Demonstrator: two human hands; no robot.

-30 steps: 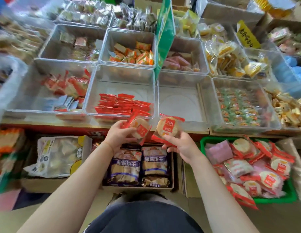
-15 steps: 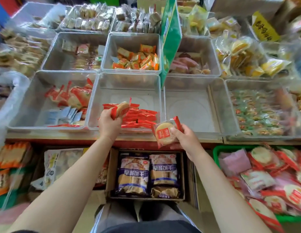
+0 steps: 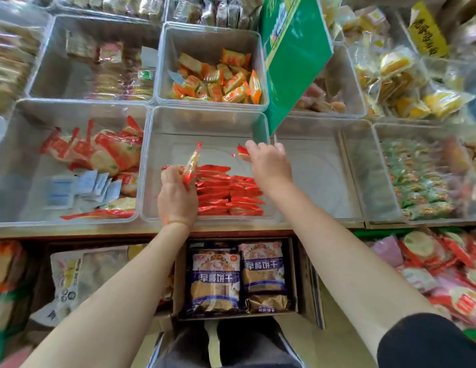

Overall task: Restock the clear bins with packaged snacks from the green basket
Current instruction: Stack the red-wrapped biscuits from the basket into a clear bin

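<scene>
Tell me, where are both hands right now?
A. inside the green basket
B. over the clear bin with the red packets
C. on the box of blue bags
B: the left hand and right hand each hold a snack packet above the clear bin that has red packets stacked in it.

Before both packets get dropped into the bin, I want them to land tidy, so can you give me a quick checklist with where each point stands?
1. Left hand holds its packet: ok, fingers curl round it, packet on edge.
2. Right hand holds a packet: ok, though only a red corner shows past the fingers.
3. Both hands over the middle bin: ok, they are above its floor.
4. Space in that bin: ok, the red stack fills the near part; the far floor is bare.
5. Green sign clear of the right hand: cannot tell, its lower corner hangs close by.
6. More stock in the basket: ok, packets show at lower right.
</scene>
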